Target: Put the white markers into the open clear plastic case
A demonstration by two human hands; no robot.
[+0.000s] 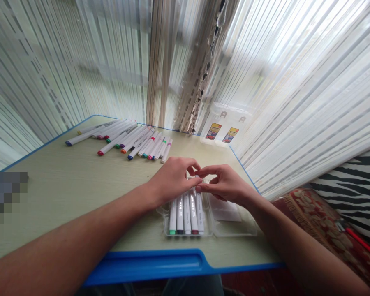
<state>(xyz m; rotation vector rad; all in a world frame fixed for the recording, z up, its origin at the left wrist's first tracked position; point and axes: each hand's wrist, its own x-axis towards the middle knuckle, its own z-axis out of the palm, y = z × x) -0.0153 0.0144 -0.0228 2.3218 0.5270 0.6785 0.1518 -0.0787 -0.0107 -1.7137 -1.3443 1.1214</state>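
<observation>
A clear plastic case (188,235) lies unfolded near the front of the table, with several white markers (187,213) side by side in its left half. Their lower ends show green, black, pale and dark red. My left hand (176,174) reaches over the upper ends of the row, thumb and index finger closed at the top of the rightmost marker (199,209). From the other side my right hand (226,183) pinches that marker's upper end. The fingertips of both hands meet there, partly hiding it. A pale sheet (226,211) lies in the case's right half.
Several loose markers (123,137) with coloured ends lie in a row at the back left of the table (64,197). Another clear case (223,125) with two labels stands at the back right against string curtains (117,61). A blue rim (154,263) edges the table.
</observation>
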